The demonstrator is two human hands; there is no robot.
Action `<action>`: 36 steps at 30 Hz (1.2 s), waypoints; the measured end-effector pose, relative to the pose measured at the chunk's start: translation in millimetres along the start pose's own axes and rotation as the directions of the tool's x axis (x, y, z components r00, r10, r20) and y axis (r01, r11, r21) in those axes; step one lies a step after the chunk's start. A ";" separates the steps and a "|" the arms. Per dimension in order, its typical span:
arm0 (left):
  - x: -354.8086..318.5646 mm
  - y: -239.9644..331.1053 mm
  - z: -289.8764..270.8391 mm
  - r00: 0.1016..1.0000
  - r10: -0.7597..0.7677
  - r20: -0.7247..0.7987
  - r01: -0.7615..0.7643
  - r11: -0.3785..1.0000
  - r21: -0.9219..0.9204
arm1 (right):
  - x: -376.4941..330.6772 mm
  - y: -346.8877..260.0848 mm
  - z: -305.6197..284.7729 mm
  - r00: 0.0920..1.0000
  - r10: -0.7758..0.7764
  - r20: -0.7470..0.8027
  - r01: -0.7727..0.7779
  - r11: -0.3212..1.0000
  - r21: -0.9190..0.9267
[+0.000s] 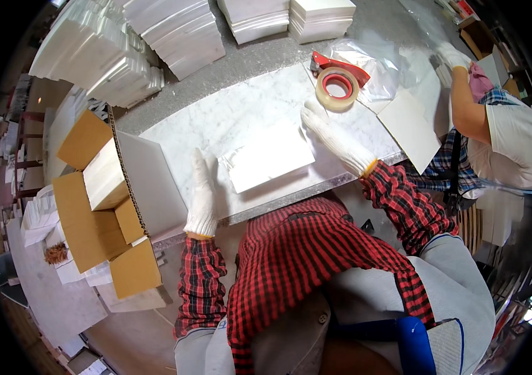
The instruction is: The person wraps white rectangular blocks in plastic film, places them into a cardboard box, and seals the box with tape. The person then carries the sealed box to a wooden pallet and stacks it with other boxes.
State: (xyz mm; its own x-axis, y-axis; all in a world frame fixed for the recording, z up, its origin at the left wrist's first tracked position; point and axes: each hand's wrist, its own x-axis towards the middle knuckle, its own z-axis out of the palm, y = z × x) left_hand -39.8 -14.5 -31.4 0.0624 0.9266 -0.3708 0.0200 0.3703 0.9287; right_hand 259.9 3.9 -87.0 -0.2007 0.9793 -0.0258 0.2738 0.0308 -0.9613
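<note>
A bright white rectangular block [272, 164], a paper stack or a small box, I cannot tell which, lies near the front edge of the marble-patterned table [216, 106]. At its left side my left hand [202, 199], in a white knit glove, stands with fingers stretched out. My right hand [338, 139], gloved alike, reaches along the block's right side with its fingers extended. Neither hand grips anything; whether the right fingertips touch the block is unclear. Beyond the right hand lies a red tape dispenser [347, 70] with a roll of clear tape [322, 94].
An open cardboard box [84, 215] holding a white block stands left of the table. Several tall white stacks [172, 37] line the far side. White sheets [409, 128] and clear plastic [372, 62] lie to the right. A co-worker [512, 140] is at the far right.
</note>
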 end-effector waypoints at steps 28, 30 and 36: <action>-7.2 -27.0 16.7 0.950 0.258 0.175 -0.298 0.915 0.271 | -28.5 -15.2 13.7 0.986 -0.118 0.119 0.126 0.990 -0.057; -10.3 -31.4 25.4 0.980 0.129 0.149 -0.135 0.990 0.028 | -31.5 -11.9 32.8 0.999 0.018 -0.030 -0.003 0.905 0.426; -6.2 -43.0 21.2 0.965 0.189 0.182 -0.193 0.981 0.006 | -29.3 -17.7 46.5 0.997 0.050 -0.051 -0.029 0.937 0.348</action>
State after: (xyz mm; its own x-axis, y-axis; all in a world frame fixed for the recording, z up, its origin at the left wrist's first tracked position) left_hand -19.9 -37.5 -68.9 0.2457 0.9522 -0.1818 0.0140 0.1840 0.9828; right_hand 217.1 -34.7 -81.9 -0.1390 0.9885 -0.0596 -0.0646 -0.0692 -0.9955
